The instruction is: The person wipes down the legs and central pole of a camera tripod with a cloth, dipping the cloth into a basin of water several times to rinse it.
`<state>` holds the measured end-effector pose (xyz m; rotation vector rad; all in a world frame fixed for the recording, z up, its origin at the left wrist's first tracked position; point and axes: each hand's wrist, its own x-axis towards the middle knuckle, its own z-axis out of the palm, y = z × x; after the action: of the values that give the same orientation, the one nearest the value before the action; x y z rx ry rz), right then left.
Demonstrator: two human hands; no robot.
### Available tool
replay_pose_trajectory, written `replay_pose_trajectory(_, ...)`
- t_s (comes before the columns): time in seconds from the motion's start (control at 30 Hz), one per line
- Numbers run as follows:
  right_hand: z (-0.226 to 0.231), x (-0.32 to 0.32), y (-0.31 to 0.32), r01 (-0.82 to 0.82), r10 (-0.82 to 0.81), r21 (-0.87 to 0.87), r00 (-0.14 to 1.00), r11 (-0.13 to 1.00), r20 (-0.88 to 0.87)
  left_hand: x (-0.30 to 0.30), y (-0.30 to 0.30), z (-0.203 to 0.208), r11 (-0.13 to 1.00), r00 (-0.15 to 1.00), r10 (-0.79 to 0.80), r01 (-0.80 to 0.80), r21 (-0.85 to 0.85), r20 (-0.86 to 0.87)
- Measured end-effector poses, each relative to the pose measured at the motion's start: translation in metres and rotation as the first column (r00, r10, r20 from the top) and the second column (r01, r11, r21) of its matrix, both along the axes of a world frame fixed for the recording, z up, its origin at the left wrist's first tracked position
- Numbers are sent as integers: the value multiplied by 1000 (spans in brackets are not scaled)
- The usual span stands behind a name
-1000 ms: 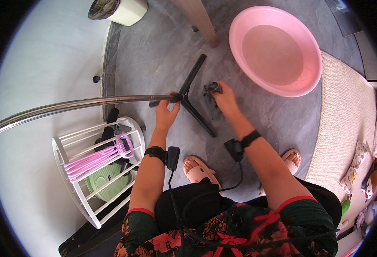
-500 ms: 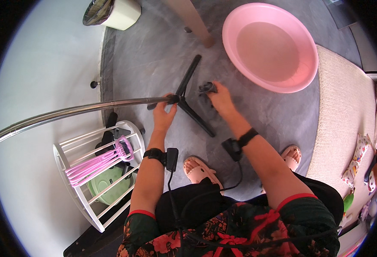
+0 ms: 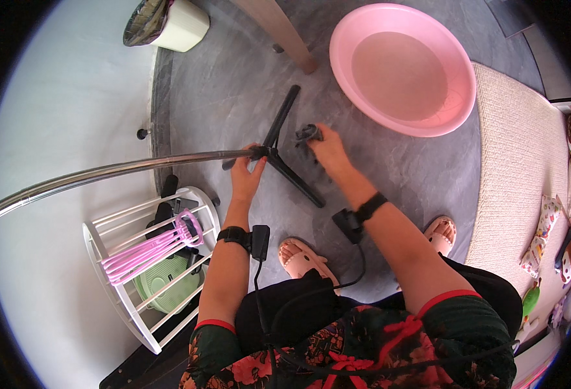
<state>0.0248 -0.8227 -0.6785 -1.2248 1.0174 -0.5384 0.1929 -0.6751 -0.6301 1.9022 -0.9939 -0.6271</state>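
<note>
Gripping, both hands: left fingers [image 3: 257,166] curled around the black hub at the foot of a stand with a shiny silver metal pole [image 3: 136,167] and black three-legged base [image 3: 297,182]; right fingers [image 3: 321,131] clenched on a crumpled dark grey cloth-like piece [image 3: 307,134], held just beside the base and apart from it.

Pole: running from the hub toward the left edge. Beneath: grey marbled floor [image 3: 395,172].

Beyond the right hand: one round pink plastic basin [image 3: 341,58]; one beige ribbed mat [image 3: 515,155].

Left of the left forearm: one white slatted rack [image 3: 211,220], pink plastic hangers [image 3: 149,253] upon it.

Upper left: one off-white bin [image 3: 187,26], dark-lined.
</note>
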Motion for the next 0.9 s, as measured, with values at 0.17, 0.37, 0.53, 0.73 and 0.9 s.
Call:
replay_pose_trajectory(0.17,1,-1,2,-33,33,23,999,999,2,4,2,-4,1000,999,6,-5,22,-43)
replay_pose_trajectory(0.37,2,1,7,4,-2,-38,999,999,36,2,4,0,999,1000,-13,14,36,-15)
replay_pose_trajectory(0.53,7,-4,6,-20,21,-15,999,1000,39,0,2,-1,999,997,20,-18,35,-68)
replay_pose_trajectory(0.73,14,-19,-2,-27,26,7,999,1000,35,-13,-10,-10,999,996,46,-45,17,-71)
replay_pose_trajectory(0.9,-7,-2,18,-112,112,9,994,994,8,16,20,-38,993,974,48,-70,93,222)
